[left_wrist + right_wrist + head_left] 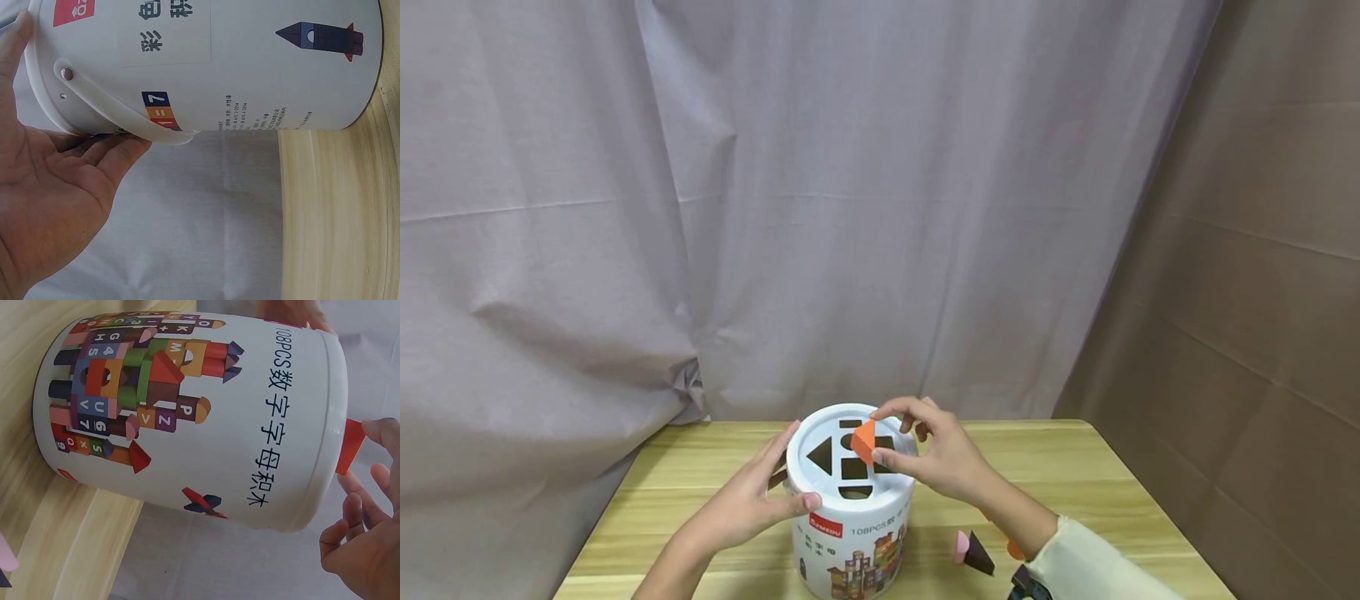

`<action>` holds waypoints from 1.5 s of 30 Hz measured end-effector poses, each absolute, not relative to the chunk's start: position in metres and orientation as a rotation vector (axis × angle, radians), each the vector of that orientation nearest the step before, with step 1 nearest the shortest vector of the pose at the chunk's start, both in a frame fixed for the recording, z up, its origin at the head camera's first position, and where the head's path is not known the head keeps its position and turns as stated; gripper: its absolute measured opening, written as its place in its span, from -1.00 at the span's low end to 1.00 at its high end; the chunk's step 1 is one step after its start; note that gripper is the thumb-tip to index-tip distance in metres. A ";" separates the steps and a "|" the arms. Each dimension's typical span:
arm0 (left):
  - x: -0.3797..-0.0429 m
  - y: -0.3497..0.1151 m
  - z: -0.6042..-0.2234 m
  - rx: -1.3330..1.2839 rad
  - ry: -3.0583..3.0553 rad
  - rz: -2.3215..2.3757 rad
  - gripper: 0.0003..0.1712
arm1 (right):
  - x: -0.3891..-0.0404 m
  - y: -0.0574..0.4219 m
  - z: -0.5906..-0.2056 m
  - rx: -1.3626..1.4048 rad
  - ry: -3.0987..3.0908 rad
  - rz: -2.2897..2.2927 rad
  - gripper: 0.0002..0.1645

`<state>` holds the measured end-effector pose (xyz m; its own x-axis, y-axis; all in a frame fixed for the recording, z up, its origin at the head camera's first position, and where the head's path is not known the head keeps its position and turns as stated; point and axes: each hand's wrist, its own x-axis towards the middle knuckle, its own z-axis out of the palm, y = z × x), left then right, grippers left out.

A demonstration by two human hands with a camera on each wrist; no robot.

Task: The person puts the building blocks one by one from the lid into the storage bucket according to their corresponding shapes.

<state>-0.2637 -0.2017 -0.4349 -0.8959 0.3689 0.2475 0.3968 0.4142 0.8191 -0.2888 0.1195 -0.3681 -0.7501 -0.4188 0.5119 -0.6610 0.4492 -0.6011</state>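
Note:
A white block bucket stands upright on the wooden table, its lid cut with dark shaped holes, among them a triangle and rectangles. My left hand grips the bucket's upper side, thumb at the lid rim and fingers round the far side; in the left wrist view those fingers lie by the white carrying handle. Between thumb and index finger, my right hand pinches an orange triangular block just over the lid. The right wrist view shows this block partly behind the rim.
Right of the bucket lie a pink block and a dark triangular block. An orange block shows partly under the right forearm. Wooden table extends to both sides, with a grey curtain behind it.

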 end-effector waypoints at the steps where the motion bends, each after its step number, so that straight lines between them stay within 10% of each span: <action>1: -0.264 -0.202 -0.435 -0.710 -2.616 -1.534 0.36 | -0.289 0.118 -0.368 0.924 -2.421 1.189 -0.46; 45: -0.264 -0.194 -0.435 -0.725 -2.618 -1.643 0.34 | -0.287 0.077 -0.367 0.944 -2.549 1.142 -0.48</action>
